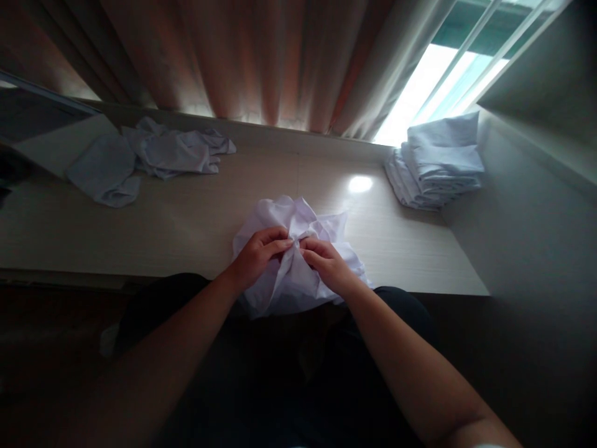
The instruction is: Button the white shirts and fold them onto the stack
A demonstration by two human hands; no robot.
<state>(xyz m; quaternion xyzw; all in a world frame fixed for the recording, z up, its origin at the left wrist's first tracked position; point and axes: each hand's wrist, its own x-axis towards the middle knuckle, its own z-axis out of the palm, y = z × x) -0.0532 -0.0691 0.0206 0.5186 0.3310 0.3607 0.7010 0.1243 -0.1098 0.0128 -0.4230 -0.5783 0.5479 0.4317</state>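
A crumpled white cloth (265, 292) lies in front of me, partly on the wooden surface and partly hanging over its front edge. My left hand (261, 252) pinches a gathered part of it between thumb and fingers. Close beside it, my right hand (325, 258) grips the same gathered spot from the other side. The fingertips of both hands nearly meet at the bunched fabric. Folds spread outward around them, and whether the cloth is a garment cannot be made out.
A stack of folded white cloths (443, 155) stands at the right by the wall (532, 205). Loose white cloths (172, 149) lie at the back left of the pale wooden surface (177, 230). Behind it hang curtains (261, 62), with a bright window (448, 74) at the right.
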